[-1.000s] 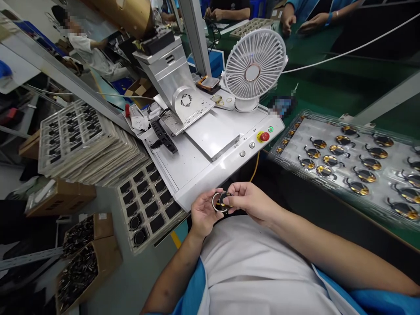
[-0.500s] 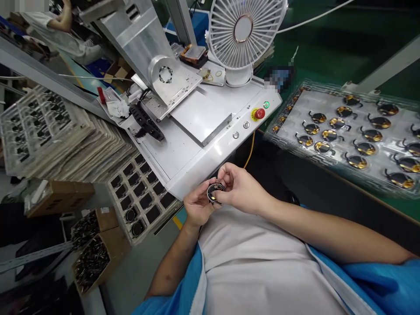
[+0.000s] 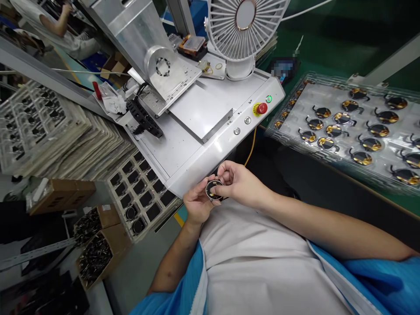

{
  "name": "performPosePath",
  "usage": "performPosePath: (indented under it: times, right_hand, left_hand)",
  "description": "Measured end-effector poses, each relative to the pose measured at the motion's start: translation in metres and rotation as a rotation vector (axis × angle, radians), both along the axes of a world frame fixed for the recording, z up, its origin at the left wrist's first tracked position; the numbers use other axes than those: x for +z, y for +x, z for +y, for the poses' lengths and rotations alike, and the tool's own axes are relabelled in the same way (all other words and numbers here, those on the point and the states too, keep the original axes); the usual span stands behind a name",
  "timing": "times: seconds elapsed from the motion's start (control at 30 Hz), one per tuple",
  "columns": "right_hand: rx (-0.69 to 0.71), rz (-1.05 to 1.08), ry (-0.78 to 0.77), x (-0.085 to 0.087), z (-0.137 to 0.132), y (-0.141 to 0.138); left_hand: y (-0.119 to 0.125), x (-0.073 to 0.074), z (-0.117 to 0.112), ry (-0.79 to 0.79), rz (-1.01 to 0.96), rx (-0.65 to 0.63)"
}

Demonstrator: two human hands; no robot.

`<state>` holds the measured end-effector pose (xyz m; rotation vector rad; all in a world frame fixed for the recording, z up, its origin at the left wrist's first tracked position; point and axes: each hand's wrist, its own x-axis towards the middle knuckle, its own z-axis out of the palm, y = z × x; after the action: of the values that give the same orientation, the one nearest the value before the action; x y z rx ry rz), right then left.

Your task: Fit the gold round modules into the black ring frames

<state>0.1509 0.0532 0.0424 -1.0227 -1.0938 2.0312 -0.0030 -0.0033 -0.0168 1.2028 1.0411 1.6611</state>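
Note:
In front of my body, a round black part [image 3: 208, 190] with a silver rim and small gold-coloured patches is held between both hands. My left hand [image 3: 197, 205] grips it by the rim from the left, with its fingers along the far side. My right hand [image 3: 246, 187] lays its thumb across the face, and its other fingers curl at the right edge. The thumb hides some of the face. Just beyond both hands runs the front edge of a white machine [image 3: 183, 168].
Right, a clear tray [image 3: 348, 133] bears several round black-and-gold parts. Left, another tray [image 3: 136, 194] has dark squares and round pieces, beside stacked trays [image 3: 95, 148] and cartons of small dark parts [image 3: 114, 249]. The machine carries a red stop button [image 3: 261, 108] and a fan [image 3: 241, 68].
My right thumb has shifted slightly upward on the round part, and the part's face is turned a little more toward me. The whole view has shifted slightly.

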Motion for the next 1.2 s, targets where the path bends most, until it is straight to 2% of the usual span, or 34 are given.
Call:
performPosePath:
  times: [0.13, 0.2, 0.33, 0.43, 0.53, 0.67, 0.7, 0.8, 0.87, 0.93, 1.03, 1.1, 1.2]
  right_hand:
    - [0.139, -0.093, -0.080, -0.003, 0.005, 0.005]
    - [0.178, -0.046, -0.107, -0.006, 0.005, 0.007]
    - [0.113, 0.102, -0.155, -0.015, 0.001, 0.006]
    - [0.066, 0.117, -0.147, -0.019, -0.004, 0.002]
    - [0.022, 0.063, -0.097, -0.018, -0.002, -0.003]
    - [0.126, -0.122, -0.028, -0.008, 0.028, 0.002]
    - [0.072, -0.161, -0.005, -0.004, 0.041, 0.005]
    - [-0.305, -0.211, 0.064, 0.007, 0.086, 0.017]
    - [-0.441, -0.220, 0.087, 0.014, 0.114, 0.024]
    - [-0.448, -0.226, 0.097, 0.019, 0.135, 0.026]
    - [-0.449, -0.229, 0.135, 0.022, 0.149, 0.026]
    - [-0.466, -0.232, 0.166, 0.023, 0.145, 0.025]
    - [-0.424, -0.209, 0.260, 0.022, 0.117, 0.025]
  left_hand:
    - [0.000, -0.004, -0.003, 0.011, -0.011, 0.002]
    - [-0.001, -0.006, -0.004, 0.005, 0.004, -0.011]
    - [-0.002, -0.007, -0.006, -0.029, 0.043, -0.043]
    - [-0.001, -0.006, -0.006, -0.032, 0.019, -0.059]
    - [0.001, -0.007, -0.006, -0.053, -0.051, -0.039]
    - [0.003, -0.007, -0.004, -0.139, -0.155, 0.046]
    - [0.003, -0.006, -0.003, -0.153, -0.181, 0.048]
    - [0.000, 0.002, -0.002, -0.186, -0.213, -0.009]
    - [-0.002, 0.008, -0.002, -0.193, -0.159, -0.050]
    - [-0.004, 0.012, -0.001, -0.182, -0.071, -0.056]
    - [-0.004, 0.015, 0.000, -0.153, 0.048, 0.026]
    - [-0.003, 0.016, 0.000, -0.126, 0.118, 0.087]
    - [0.000, 0.016, 0.000, -0.082, 0.220, 0.136]
